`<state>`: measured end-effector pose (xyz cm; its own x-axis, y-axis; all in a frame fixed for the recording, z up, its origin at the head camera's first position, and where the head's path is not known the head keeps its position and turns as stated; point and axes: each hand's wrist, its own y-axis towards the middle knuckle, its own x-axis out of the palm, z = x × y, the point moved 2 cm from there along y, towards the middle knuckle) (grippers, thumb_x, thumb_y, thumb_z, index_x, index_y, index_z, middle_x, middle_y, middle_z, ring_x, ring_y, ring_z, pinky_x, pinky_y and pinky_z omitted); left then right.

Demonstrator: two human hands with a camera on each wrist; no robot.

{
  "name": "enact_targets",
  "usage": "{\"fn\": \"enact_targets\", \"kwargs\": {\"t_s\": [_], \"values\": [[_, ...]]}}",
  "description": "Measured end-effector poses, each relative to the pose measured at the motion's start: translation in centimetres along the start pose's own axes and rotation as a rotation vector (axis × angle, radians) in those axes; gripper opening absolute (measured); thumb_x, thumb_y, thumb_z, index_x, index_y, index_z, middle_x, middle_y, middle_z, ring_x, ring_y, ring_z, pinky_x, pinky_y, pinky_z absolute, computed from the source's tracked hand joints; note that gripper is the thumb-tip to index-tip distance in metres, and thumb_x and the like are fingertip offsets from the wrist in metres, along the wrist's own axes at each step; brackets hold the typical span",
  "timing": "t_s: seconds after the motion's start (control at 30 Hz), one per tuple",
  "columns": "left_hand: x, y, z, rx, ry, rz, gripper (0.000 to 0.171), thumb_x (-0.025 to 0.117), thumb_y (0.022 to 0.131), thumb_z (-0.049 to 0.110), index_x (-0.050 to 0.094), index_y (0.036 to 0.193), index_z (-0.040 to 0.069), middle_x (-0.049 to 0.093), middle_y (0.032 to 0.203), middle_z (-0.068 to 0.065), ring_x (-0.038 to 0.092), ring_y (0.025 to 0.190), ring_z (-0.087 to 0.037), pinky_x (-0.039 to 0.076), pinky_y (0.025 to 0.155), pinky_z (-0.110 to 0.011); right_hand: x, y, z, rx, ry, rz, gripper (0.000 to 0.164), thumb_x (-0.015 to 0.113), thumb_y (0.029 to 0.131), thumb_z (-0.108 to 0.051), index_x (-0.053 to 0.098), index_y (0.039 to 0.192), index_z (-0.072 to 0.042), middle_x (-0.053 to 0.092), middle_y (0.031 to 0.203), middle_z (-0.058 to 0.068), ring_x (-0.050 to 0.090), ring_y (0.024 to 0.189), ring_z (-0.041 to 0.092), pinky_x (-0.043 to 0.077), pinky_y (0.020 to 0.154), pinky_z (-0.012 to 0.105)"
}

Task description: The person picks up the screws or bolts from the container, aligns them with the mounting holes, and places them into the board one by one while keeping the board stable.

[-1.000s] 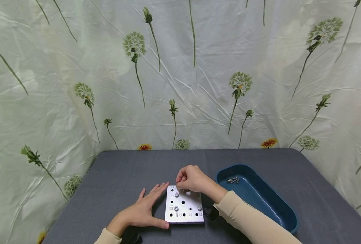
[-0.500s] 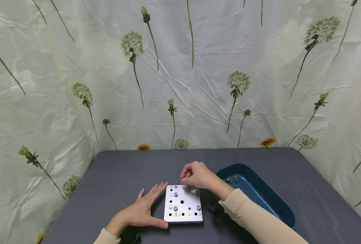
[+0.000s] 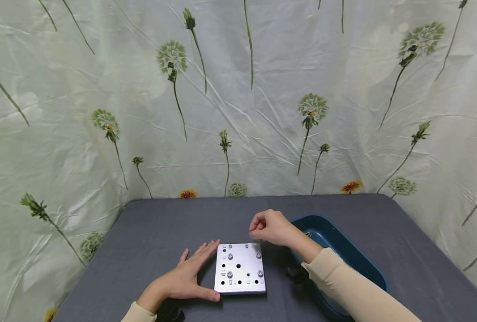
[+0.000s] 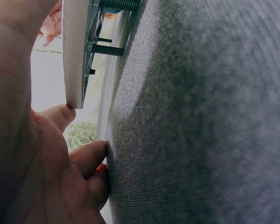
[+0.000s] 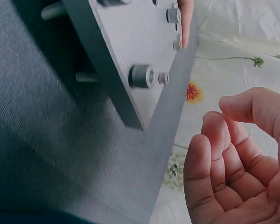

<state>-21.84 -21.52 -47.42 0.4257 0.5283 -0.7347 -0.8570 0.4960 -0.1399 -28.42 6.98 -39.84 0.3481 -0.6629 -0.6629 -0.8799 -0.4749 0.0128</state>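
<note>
A square silver metal plate [image 3: 238, 266] with holes lies in front of the person. Several socket-head screws [image 5: 143, 76] stand in it, larger ones and small ones; their threaded shanks [image 4: 107, 50] stick out below the plate. The left hand [image 3: 186, 279] lies spread along the plate's left side, thumb by the near corner and a fingertip at the far one. Beyond the plate's far right corner, the right hand [image 3: 271, 227] hovers apart from it. Its fingers are loosely curled, the thumb tip close to the fingertips, and nothing shows between them.
On the right stands a blue tray [image 3: 355, 255], partly covered by the right forearm; a few loose screws [image 3: 308, 234] lie at its far end. Grey cloth [image 3: 190, 223] covers the table. A floral curtain [image 3: 238, 98] hangs behind it.
The right hand has drawn away from the plate's far edge, rightward and slightly up. Screws at the plate's far right, earlier covered by it, now show. The left hand stays at the plate.
</note>
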Motion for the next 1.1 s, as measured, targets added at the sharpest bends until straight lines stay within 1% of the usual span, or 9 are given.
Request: {"fn": "enact_targets", "kwargs": {"t_s": [0.03,0.13,0.23,0.33,0.43,0.77,1.0,1.1], "values": [[0.0,0.0,0.0,0.001,-0.001,0.001,0.128,0.092,0.075,0.064,0.021,0.174,0.027,0.020,0.181,-0.005,0.015,0.168,-0.043,-0.005,0.117,-0.089,-0.2,-0.1,0.1,0.002,0.004,0.001,0.004,0.079,0.094,-0.010,0.077,0.091,-0.009,0.070,0.075,-0.001,0.071,0.068,0.028,0.054,0.061,0.027],[0.0,0.0,0.0,0.006,0.002,0.004,0.128,0.092,0.075,0.064,0.021,0.174,0.026,0.020,0.181,-0.005,0.015,0.168,-0.043,-0.005,0.117,-0.089,-0.9,-0.3,0.4,0.004,0.008,0.011,0.005,0.079,0.094,-0.011,0.076,0.092,-0.007,0.070,0.073,-0.001,0.071,0.069,0.028,0.056,0.062,0.027],[0.0,0.0,-0.1,0.011,0.002,0.005,0.128,0.092,0.075,0.063,0.020,0.174,0.026,0.020,0.181,-0.006,0.015,0.168,-0.044,-0.005,0.117,-0.089,-1.4,-0.6,0.7,0.010,0.012,0.017,0.006,0.078,0.094,-0.011,0.076,0.092,-0.006,0.069,0.073,-0.001,0.068,0.067,0.024,0.056,0.063,0.027],[0.0,0.0,-0.1,0.013,0.001,0.005,0.128,0.093,0.075,0.062,0.020,0.174,0.026,0.020,0.181,-0.006,0.015,0.168,-0.043,-0.005,0.117,-0.089,-1.9,-0.9,1.0,0.021,0.006,0.025,0.006,0.078,0.095,-0.012,0.076,0.093,-0.007,0.067,0.072,-0.001,0.062,0.064,0.015,0.053,0.062,0.028],[-0.1,-0.1,-0.1,0.011,0.000,0.006,0.128,0.093,0.075,0.062,0.021,0.174,0.026,0.020,0.181,-0.006,0.015,0.168,-0.043,-0.005,0.117,-0.089,-2.4,-1.2,1.4,0.025,0.001,0.034,0.006,0.077,0.095,-0.012,0.076,0.093,-0.007,0.066,0.072,-0.001,0.057,0.063,0.011,0.051,0.061,0.028],[0.0,0.0,-0.1,0.012,0.013,0.006,0.128,0.092,0.075,0.063,0.021,0.174,0.025,0.020,0.181,-0.006,0.016,0.167,-0.044,-0.004,0.117,-0.089,-4.1,-2.1,2.7,0.030,-0.020,0.069,0.005,0.076,0.095,-0.011,0.076,0.092,-0.006,0.068,0.072,-0.001,0.059,0.064,0.011,0.051,0.060,0.027],[0.0,0.0,-0.1,0.007,0.005,0.004,0.129,0.092,0.075,0.063,0.020,0.174,0.026,0.020,0.181,-0.006,0.015,0.168,-0.044,-0.005,0.117,-0.089,-5.1,-2.7,3.8,0.061,-0.022,0.090,0.008,0.077,0.096,-0.014,0.076,0.093,-0.007,0.067,0.071,-0.003,0.060,0.062,0.013,0.049,0.053,0.027],[0.1,0.0,-0.1,0.006,0.004,0.003,0.129,0.092,0.075,0.063,0.020,0.174,0.027,0.020,0.181,-0.005,0.015,0.168,-0.044,-0.005,0.117,-0.089,-5.5,-3.0,4.2,0.070,-0.016,0.094,0.007,0.077,0.096,-0.013,0.076,0.093,-0.006,0.068,0.071,-0.003,0.061,0.064,0.014,0.052,0.055,0.027]]}}
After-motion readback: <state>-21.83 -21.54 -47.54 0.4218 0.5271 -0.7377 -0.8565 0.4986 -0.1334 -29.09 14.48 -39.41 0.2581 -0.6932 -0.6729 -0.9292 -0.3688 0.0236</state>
